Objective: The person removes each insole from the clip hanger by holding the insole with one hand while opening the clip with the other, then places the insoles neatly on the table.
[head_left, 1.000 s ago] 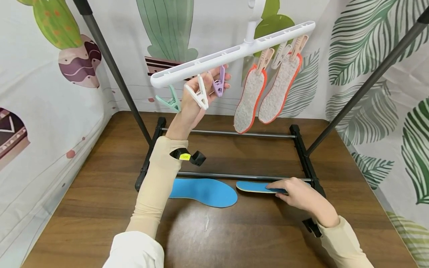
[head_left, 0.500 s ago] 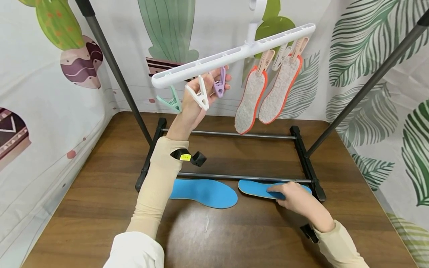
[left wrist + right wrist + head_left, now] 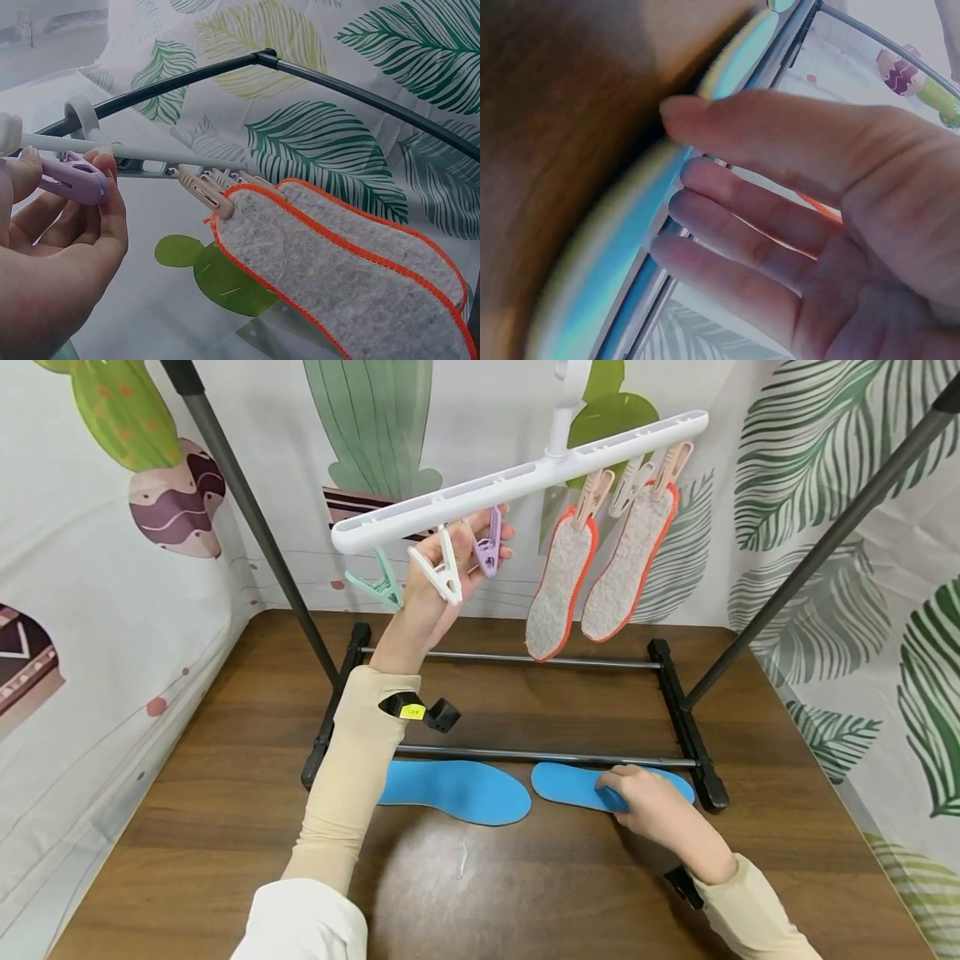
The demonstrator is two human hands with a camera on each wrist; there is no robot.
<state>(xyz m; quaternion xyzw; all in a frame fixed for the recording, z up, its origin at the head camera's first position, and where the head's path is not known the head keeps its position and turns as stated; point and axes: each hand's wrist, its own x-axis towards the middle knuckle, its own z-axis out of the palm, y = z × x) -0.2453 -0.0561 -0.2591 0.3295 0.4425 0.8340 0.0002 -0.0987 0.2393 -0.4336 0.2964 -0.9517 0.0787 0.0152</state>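
My left hand (image 3: 442, 572) is raised under the white hanger bar (image 3: 517, 483) and pinches a purple clothes peg (image 3: 75, 178) between thumb and fingers. Beside it, a white peg (image 3: 442, 568) and a green peg (image 3: 378, 583) hang in front of or next to the hand. Low at the right, my right hand (image 3: 648, 802) grips a blue insole (image 3: 566, 783) across its width. The right wrist view shows the thumb at its near edge and fingers over the other side. A second blue insole (image 3: 457, 789) lies to the left, partly hidden by my left forearm.
Two grey insoles with orange edging, one nearer (image 3: 558, 589) and one farther right (image 3: 628, 564), hang from beige pegs, with a white peg (image 3: 630, 489) between. A dark rack frame (image 3: 540, 755) stands on the wooden table (image 3: 525, 893), its poles rising at both sides.
The right-hand blue insole has turned its blue top more toward the head camera. My right hand has shifted slightly left, its fingers more bent. The left hand stays on the purple peg.
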